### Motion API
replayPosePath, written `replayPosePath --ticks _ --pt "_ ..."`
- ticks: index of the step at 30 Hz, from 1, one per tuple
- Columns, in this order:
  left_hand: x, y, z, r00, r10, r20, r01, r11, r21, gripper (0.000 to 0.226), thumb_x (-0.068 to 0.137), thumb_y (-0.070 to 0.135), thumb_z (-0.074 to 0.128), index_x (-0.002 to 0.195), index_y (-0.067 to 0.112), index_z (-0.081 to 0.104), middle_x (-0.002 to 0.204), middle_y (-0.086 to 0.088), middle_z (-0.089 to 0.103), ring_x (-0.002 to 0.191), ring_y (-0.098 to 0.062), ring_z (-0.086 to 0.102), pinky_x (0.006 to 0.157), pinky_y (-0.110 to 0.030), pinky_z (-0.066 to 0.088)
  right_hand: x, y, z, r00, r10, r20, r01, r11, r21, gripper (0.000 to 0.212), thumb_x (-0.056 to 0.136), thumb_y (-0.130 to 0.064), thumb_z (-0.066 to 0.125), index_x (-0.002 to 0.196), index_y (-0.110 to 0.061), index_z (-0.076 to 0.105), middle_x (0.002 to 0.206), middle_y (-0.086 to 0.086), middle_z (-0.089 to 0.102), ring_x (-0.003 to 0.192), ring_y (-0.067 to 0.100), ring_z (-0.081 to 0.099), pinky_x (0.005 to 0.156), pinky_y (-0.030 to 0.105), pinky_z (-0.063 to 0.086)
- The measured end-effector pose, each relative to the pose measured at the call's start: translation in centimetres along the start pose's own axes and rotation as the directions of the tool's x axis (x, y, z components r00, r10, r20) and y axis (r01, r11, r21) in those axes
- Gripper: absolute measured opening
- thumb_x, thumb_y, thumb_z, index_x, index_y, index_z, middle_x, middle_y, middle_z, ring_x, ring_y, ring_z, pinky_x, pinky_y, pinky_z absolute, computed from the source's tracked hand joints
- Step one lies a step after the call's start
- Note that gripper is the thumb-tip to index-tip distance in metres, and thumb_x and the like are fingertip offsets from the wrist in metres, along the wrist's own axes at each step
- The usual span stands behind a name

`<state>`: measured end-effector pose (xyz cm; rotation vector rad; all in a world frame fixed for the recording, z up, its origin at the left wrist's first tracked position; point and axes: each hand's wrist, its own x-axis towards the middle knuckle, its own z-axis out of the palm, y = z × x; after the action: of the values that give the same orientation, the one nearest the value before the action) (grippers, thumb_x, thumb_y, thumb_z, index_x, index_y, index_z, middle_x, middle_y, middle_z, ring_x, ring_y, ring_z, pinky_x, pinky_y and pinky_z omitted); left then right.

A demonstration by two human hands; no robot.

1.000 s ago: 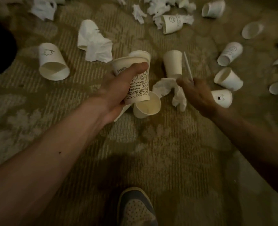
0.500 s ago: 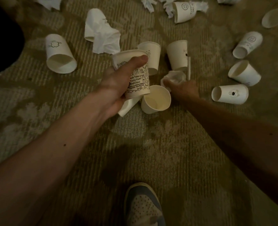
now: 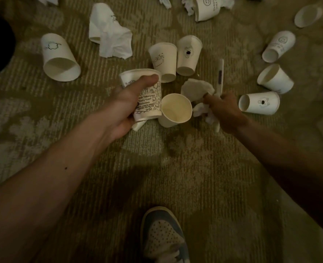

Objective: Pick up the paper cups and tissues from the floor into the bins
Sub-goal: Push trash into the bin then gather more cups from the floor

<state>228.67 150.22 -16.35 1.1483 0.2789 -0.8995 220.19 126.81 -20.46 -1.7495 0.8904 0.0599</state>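
A ribbed, olive-brown carpet (image 3: pixel 194 168) lies littered with white paper cups and crumpled tissues as a person, one perforated sneaker (image 3: pixel 162 236) planted below, reaches in with both bare forearms stretched forward. The left hand (image 3: pixel 122 109) grips a printed cup (image 3: pixel 147 103) tipped on its side, thumb laid across the wall just under the rolled rim, the other fingers hidden behind it; a white edge pokes out underneath, too unclear to name. Just beside it, a plain cup (image 3: pixel 176 111) lies on the carpet between the two hands, its smooth open mouth facing the camera. The right hand (image 3: pixel 225 111), knuckles up, has its fingers curled into a soft, wrinkled tissue (image 3: pixel 196 90) that bulges above and trails below the fist. A slim marker (image 3: pixel 220 76) runs up from the knuckles; whether it is held cannot be told. Two doodled cups (image 3: pixel 164 59) lie side by side beyond.
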Motion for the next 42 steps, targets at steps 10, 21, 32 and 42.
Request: replayPosePath --ticks 10,21,32,42 --pt "-0.6 -0.5 -0.1 0.992 -0.016 0.127 -0.006 0.986 0.169 0.059 0.065 0.036 0.079 0.118 0.014 0.064 0.100 -0.006 0.076 0.092 -0.020 0.074 0.073 -0.043 0.061 -3.4 -1.3 0.8 0.970 0.078 0.228 -0.133 0.962 0.237 0.030 0.077 0.000 0.046 0.104 0.009 0.058 0.106 0.017 0.066 0.065 0.014 0.063 0.046 0.025 0.045" --pt "-1.8 -1.2 0.5 0.989 -0.033 0.145 0.010 0.988 0.154 0.050 0.070 0.035 0.077 0.115 0.015 0.066 0.103 -0.008 0.076 0.094 -0.023 0.073 0.076 -0.046 0.060 -6.4 -2.5 2.6 0.982 0.034 0.183 -0.033 0.999 -0.009 0.023 0.083 -0.011 0.072 0.103 -0.008 0.062 0.097 0.013 0.072 0.078 0.024 0.073 0.062 0.033 0.060" --pt "-11.1 9.3 -2.8 0.965 0.201 0.170 -0.253 0.890 0.380 0.039 0.074 0.041 0.076 0.105 0.017 0.072 0.102 -0.006 0.076 0.094 -0.022 0.074 0.074 -0.038 0.060 -12.1 -13.1 4.6 0.950 -0.271 0.156 0.261 0.962 0.081 0.008 0.086 -0.022 0.071 0.085 -0.016 0.065 0.062 -0.007 0.071 0.055 0.014 0.069 0.039 0.026 0.050" --pt "-28.7 18.7 -15.4 0.799 0.577 -0.170 -0.394 0.715 0.578 0.059 0.081 0.062 0.061 0.117 0.016 0.063 0.105 -0.011 0.075 0.094 -0.027 0.073 0.078 -0.043 0.059 -21.9 -28.4 20.4 0.669 -0.496 0.554 0.492 0.854 0.170 0.011 0.087 -0.007 0.069 0.090 -0.008 0.058 0.076 0.013 0.060 0.048 0.011 0.058 0.042 0.023 0.046"
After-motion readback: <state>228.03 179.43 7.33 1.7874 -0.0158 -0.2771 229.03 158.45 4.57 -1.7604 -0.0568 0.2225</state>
